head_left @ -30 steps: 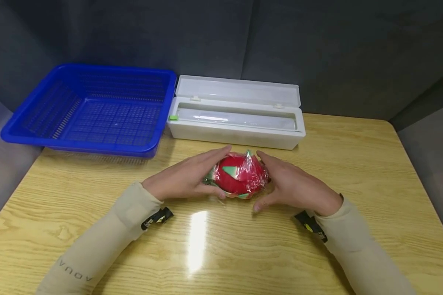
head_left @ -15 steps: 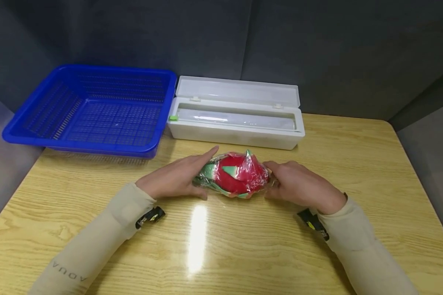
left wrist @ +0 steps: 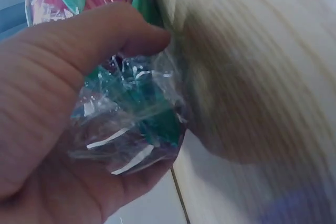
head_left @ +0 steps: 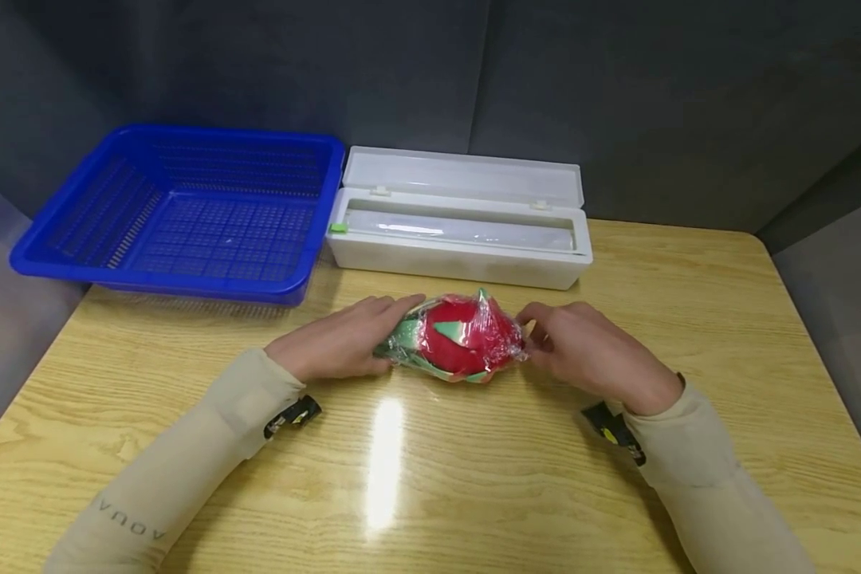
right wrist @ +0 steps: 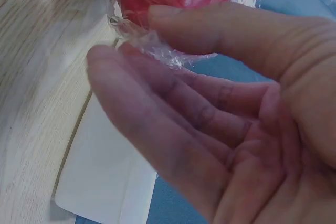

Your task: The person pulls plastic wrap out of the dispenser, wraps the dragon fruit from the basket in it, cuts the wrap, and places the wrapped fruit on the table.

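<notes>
A red dragon fruit (head_left: 454, 339) with green-tipped scales lies on its side on the table, wrapped in clear cling film (left wrist: 113, 124). My left hand (head_left: 344, 339) grips its leafy green end, thumb across the near side and fingers curled round the far side. At the red end, my right hand (head_left: 591, 351) has its fingers bent around the gathered tail of film. The right wrist view shows the thumb (right wrist: 210, 27) over the crinkled film and the other fingers beneath it.
Behind the fruit stands a long white box (head_left: 459, 267) with its lid raised and a roll of film (head_left: 459, 229) inside. A blue plastic basket (head_left: 186, 283) sits at the back left. Dark curtains (head_left: 617, 104) close off the back of the wooden table (head_left: 488, 478).
My left hand has slid left to the green end and closed round it. My right hand has shifted slightly right and its fingers have bent at the film's tail. The fruit stays in place.
</notes>
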The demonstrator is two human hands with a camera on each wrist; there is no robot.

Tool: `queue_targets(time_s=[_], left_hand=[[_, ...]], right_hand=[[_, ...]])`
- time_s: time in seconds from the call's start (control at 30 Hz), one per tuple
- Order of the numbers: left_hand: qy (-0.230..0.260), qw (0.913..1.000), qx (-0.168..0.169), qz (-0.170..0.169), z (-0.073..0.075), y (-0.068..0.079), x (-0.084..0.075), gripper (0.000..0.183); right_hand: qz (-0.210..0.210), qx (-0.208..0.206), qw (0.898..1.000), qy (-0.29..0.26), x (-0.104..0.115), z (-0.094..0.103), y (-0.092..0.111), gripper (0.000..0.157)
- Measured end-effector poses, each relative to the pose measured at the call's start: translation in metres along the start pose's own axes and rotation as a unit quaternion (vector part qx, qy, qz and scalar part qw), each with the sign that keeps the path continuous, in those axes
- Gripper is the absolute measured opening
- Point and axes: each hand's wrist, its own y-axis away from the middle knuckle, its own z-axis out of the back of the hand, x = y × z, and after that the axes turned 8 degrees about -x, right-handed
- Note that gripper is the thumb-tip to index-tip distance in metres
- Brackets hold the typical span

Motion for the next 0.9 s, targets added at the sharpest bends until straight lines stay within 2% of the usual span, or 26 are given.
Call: queue_targets(time_s=[0.23,0.33,0.4,0.5,0.67,0.77,0.9], left_hand=[[-0.011,0.9995,0.026,0.012,0.005,-0.001,-0.005,0.102],[-0.035,0.9988,0.03,0.018,0.01,0.001,-0.007,0.1],[-0.055,0.9982,0.021,0.017,0.013,0.003,-0.008,0.097],[-0.071,0.9974,-0.01,0.006,0.015,0.006,-0.009,0.091],[-0.056,0.9966,-0.057,-0.021,0.013,0.007,-0.01,0.058],[-0.043,0.9962,-0.068,-0.032,0.011,0.006,-0.009,0.043],[-0.035,0.9958,-0.076,-0.038,0.01,0.007,-0.01,0.037]], right_hand=[[-0.013,-0.012,1.0,-0.008,0.002,0.004,0.0,0.039],[-0.018,-0.025,0.999,-0.017,0.003,0.007,0.002,0.037],[-0.022,-0.034,0.999,-0.024,0.003,0.009,0.003,0.038],[-0.026,-0.043,0.998,-0.03,0.003,0.012,0.005,0.039],[-0.004,-0.07,0.997,-0.032,0.005,0.014,0.006,0.029],[0.013,-0.083,0.996,-0.038,0.005,0.013,0.007,0.02],[0.034,-0.093,0.994,-0.043,0.004,0.012,0.008,0.014]])
